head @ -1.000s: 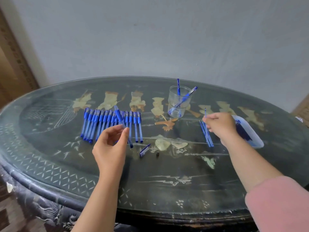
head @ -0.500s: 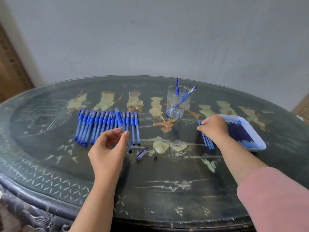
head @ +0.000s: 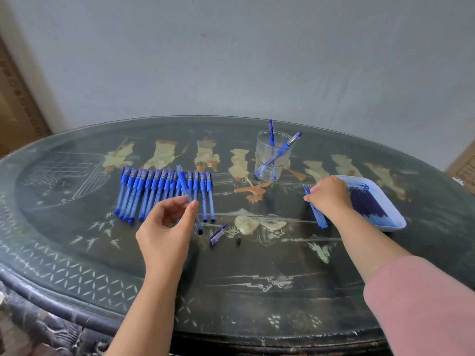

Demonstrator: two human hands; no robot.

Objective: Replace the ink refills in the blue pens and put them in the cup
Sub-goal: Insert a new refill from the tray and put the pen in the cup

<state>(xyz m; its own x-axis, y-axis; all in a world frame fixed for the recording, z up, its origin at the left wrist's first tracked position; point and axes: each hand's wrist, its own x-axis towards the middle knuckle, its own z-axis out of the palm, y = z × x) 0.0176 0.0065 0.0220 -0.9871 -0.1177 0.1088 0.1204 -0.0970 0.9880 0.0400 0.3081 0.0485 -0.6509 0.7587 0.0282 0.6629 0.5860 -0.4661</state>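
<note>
While a blue pen (head: 185,186) is pinched in the left hand (head: 164,227), refills (head: 320,219) are touched by the right hand (head: 330,194) — grip unclear.

The near tabletop (head: 257,291) gives wide passage; farther off, the pen row (head: 154,191) left, cup (head: 271,160) centre and tray (head: 393,227) right block.

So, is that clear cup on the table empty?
No, two blue pens stand in the clear cup, one upright and one leaning against its rim.
</note>
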